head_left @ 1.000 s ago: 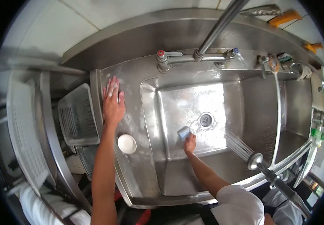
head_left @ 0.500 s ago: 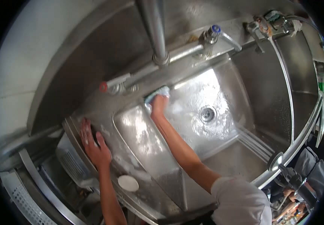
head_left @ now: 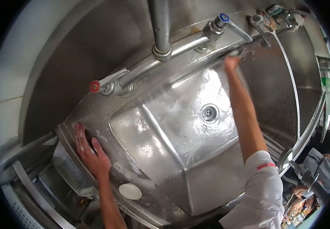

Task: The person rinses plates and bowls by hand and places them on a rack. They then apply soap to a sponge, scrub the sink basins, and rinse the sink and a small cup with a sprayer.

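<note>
My left hand (head_left: 92, 152) rests flat on the wet steel ledge at the left of the sink (head_left: 172, 129), fingers stretched and soapy. Across the sink, my right hand (head_left: 232, 63) reaches to the far right corner, under the blue-marked tap (head_left: 218, 23). It is closed and a little blurred, pressing a sponge against the basin's back wall; only a pale edge of the sponge shows now. A round drain (head_left: 209, 113) sits in the wet basin floor. Near my left forearm lies a small white round dish (head_left: 130, 191).
A red-marked tap (head_left: 100, 86) and a vertical pipe (head_left: 159, 30) stand along the back. Right of the basin hang a hose (head_left: 291, 80) and a spray head (head_left: 302, 175). Perforated trays (head_left: 70, 173) lie below left. Another person (head_left: 321, 166) is at the far right.
My right hand has moved with the sponge from the basin's back left edge to its far right corner. My left hand stays flat on the ledge. The view has shifted slightly.
</note>
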Demonstrator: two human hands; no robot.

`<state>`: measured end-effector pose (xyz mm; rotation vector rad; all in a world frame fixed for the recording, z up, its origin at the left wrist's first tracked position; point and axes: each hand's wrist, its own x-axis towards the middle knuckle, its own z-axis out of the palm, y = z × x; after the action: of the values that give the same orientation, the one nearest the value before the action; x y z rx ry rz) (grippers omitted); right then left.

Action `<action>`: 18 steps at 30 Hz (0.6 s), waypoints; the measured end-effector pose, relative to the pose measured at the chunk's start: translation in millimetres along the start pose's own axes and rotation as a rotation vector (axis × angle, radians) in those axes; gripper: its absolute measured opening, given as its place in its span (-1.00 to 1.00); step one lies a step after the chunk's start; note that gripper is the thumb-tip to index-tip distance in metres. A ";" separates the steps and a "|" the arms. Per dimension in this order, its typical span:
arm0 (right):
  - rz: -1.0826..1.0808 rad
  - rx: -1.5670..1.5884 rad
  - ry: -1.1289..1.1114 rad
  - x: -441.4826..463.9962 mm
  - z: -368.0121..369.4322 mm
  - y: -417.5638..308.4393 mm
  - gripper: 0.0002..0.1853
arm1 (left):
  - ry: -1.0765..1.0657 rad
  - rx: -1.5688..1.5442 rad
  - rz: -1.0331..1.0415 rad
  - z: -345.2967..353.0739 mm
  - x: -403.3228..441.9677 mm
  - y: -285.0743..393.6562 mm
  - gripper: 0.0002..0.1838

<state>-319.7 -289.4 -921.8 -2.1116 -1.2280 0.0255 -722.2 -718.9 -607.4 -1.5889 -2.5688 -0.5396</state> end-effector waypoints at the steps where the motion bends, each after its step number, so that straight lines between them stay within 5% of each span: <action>1: 0.076 -0.076 -0.244 -25.9 15.9 11.1 -0.17 | -0.009 0.010 0.008 -0.8 -0.4 -1.5 -0.50; 2: 0.126 -0.108 -0.405 -46.0 28.6 14.9 -0.15 | -0.020 0.022 0.022 -0.1 1.2 -3.5 -0.50; 6: 0.037 -0.128 -0.431 -20.3 45.1 31.0 -0.23 | -0.033 0.026 0.016 -2.3 0.8 -1.7 -0.50; 8: 0.690 0.190 0.022 52.6 7.3 -24.5 -0.40 | -0.018 0.027 0.017 -2.0 2.0 -1.3 -0.50; 11: 0.725 0.571 0.275 69.8 -78.6 -103.8 -0.55 | 0.004 0.025 0.019 -3.4 3.4 1.8 -0.50; 16: 0.450 1.222 0.251 -45.2 -145.8 -170.4 -0.57 | 0.005 0.059 0.016 -2.8 2.3 0.7 -0.50; 17: 0.139 0.973 0.286 -64.1 -134.9 -161.9 -0.55 | 0.000 0.044 0.004 -3.0 3.4 3.1 -0.50; 18: 0.101 0.886 0.206 -116.8 -149.9 -176.6 -0.47 | -0.006 0.032 -0.004 -2.5 4.3 4.6 -0.50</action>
<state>-467.8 -405.4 -743.1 -1.3497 -0.7696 0.3267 -720.5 -714.2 -602.8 -1.5784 -2.5721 -0.4928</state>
